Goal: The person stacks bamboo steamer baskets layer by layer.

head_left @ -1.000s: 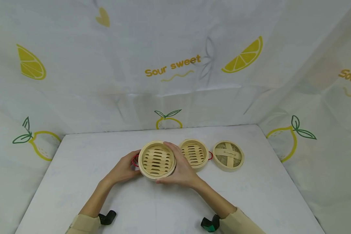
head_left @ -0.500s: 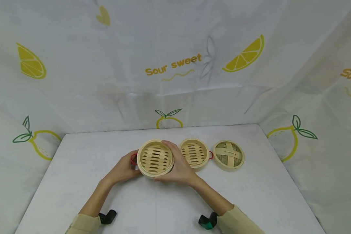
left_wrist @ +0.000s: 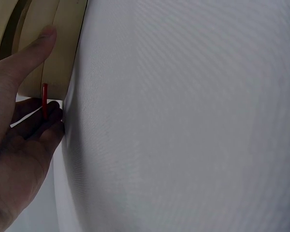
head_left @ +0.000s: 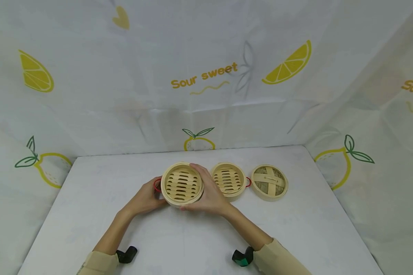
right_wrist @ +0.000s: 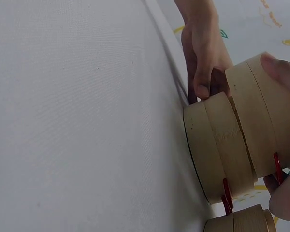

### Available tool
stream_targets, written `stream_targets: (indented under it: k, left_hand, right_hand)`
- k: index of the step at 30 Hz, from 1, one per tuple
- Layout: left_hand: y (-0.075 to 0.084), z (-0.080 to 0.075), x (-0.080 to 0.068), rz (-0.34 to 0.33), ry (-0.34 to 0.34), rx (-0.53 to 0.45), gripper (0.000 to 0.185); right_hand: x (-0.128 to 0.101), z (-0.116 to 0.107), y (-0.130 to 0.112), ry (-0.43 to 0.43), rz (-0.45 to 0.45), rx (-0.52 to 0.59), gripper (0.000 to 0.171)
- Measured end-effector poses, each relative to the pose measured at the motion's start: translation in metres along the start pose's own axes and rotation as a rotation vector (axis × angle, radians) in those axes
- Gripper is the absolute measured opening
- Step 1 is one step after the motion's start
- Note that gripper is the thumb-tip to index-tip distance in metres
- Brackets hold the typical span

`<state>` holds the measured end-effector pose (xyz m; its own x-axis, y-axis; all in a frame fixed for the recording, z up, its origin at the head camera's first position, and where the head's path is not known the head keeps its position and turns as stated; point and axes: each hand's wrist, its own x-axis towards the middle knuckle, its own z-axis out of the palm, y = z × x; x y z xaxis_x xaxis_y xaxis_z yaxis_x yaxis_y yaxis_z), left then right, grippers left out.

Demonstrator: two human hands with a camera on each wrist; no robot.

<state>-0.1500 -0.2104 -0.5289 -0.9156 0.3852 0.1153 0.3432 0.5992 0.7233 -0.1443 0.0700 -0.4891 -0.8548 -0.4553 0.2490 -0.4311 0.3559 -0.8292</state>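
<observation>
My right hand [head_left: 211,196] grips a round bamboo steamer basket [head_left: 182,185] with a slatted base, thumb and fingers on opposite sides of its wall. Beneath it, a second steamer basket [right_wrist: 215,145] stands on the table; the right wrist view shows the upper one slightly tilted over it, their edges close or touching. My left hand [head_left: 145,196] holds the lower basket at its left side, thumb against the wall [left_wrist: 63,58] and other fingers near its red loop handle [left_wrist: 44,99]. The head view mostly hides the lower basket.
Just right of my right hand stands another slatted steamer basket [head_left: 228,179] with a red loop. Farther right lies a woven bamboo lid [head_left: 269,182]. A lemon-printed white cloth [head_left: 141,126] rises behind the white table [head_left: 89,198].
My right hand and the upper steamer basket have shifted slightly left and away from me. My left hand stays nearly still; the other basket and the lid have not moved.
</observation>
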Motion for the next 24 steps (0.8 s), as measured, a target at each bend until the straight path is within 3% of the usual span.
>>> stream_targets:
  k: [24]
  left_hand:
    - [0.0013,-0.0003,0.0005,-0.009,-0.003,0.019,0.077]
  right_hand:
    - [0.0071,0.0,0.003,0.009,-0.006,-0.03,0.129]
